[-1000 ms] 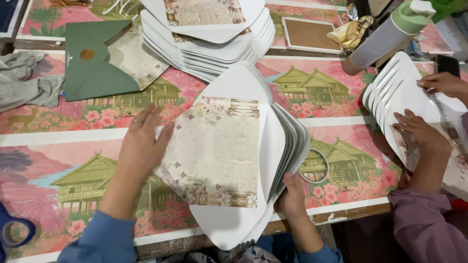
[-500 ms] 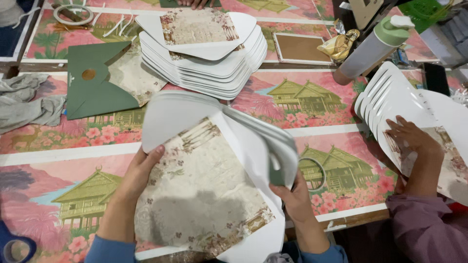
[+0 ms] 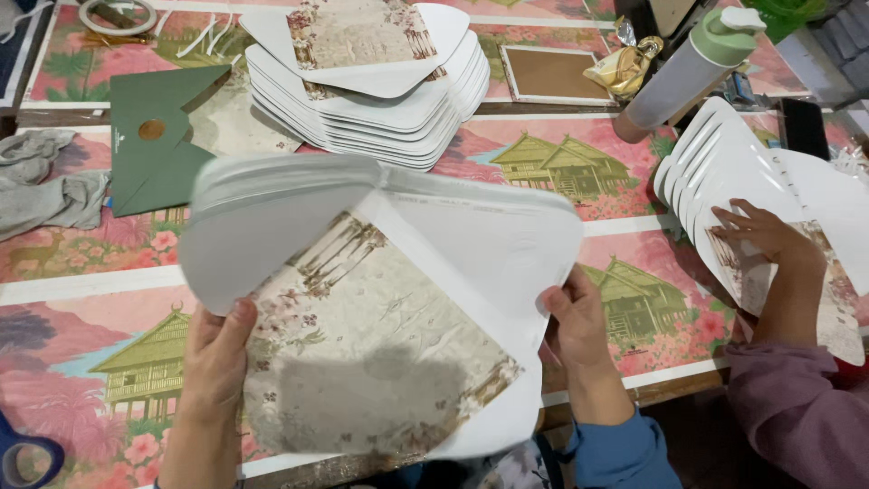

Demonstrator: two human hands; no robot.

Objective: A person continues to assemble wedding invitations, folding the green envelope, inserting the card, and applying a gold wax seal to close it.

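1. Holding a stack of white unfolded envelopes (image 3: pixel 434 263) raised off the tabletop (image 3: pixel 81 272), tilted toward the camera; the topmost shows a floral beige lining.
2. Left hand (image 3: pixel 217 362): closed on the lower-left edge of the held stack, thumb pressed on the lining near the left flap, fingers hidden behind.
3. Right hand (image 3: pixel 575 317): closed on the right flap of the same stack, thumb on the front face, fingers curled behind the edge.
4. Upper flaps of the held stack blurred; count of sheets cannot be told.
5. Second pile of white envelopes (image 3: pixel 380 91) lying flat at upper centre, well apart from the held stack, lined face upward.
6. Green envelope (image 3: pixel 154 145) open flat at upper left, just beside that pile; grey cloth (image 3: pixel 45 181) to its left.
7. Roll of tape (image 3: pixel 113 14) at the far upper-left edge.
8. Pale green bottle (image 3: pixel 688 63) lying tilted at upper right, near a gold wrapper (image 3: pixel 625 68) and a framed brown board (image 3: pixel 548 72).
9. Co-worker's hand (image 3: pixel 760 235), fingers spread, resting flat on a third fanned pile (image 3: pixel 715 163) at right; purple sleeve (image 3: pixel 797 407) below it.
10. Tabletop covered with a printed pink and green cloth showing houses.
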